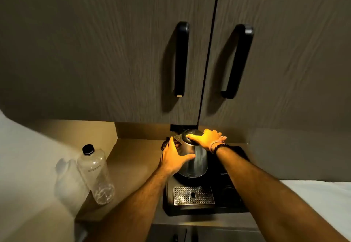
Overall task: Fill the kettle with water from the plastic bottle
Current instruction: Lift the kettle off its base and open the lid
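Both bare forearms reach in from below toward the kettle. Left hand lies spread and flat against the kettle's steel side, fingers loose, thumb across the front, gripping nothing. Right hand rests on the black lid, fingers curled over its top; beaded bracelets circle that wrist. Under both hands the rounded metal kettle stands on a black tray with a perforated grate. Well left of the left hand, a clear plastic bottle stands capped.
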Demonstrator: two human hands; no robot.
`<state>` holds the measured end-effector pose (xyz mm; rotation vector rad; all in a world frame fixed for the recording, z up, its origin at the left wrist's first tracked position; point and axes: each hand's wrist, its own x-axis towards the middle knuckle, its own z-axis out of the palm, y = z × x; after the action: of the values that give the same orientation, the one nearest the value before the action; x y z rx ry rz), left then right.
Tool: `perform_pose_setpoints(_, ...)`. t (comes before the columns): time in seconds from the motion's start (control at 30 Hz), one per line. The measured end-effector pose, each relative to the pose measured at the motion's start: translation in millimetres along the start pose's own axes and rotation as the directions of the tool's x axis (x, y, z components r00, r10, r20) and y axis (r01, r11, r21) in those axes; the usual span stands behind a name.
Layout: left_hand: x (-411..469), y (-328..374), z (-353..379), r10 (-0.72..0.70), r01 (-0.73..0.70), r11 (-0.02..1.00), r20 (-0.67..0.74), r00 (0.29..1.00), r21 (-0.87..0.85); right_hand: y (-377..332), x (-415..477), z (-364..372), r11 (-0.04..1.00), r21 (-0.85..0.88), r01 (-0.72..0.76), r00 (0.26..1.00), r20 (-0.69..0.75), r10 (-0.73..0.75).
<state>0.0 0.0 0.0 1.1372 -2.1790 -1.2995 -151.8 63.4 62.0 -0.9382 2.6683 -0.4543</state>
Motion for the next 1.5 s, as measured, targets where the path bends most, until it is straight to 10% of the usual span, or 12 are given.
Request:
perform_pose_setpoints(0.47,24.2,-11.1,14.3,-0.031,0.042,0.957,0.044,0.999,-0.288,27.7,17.2,-6.2,0.948,0.305,0.088,0.994,0.035,-0.104)
perform_pose_setpoints(0.8,22.5,-7.9,25.4,-0.063,0.073,0.935,0.040,0.997,-0.346,50.0,15.1,-1.5,0.749,0.654,-0.111,0.994,0.060,0.094)
perform_pose_setpoints(1.5,-6.4,-29.0,-46.5,-0.139,0.048,0.952,-0.286,0.948,-0.303,-29.9,21.3,17.3,0.750,0.654,0.098,0.972,0.099,-0.214)
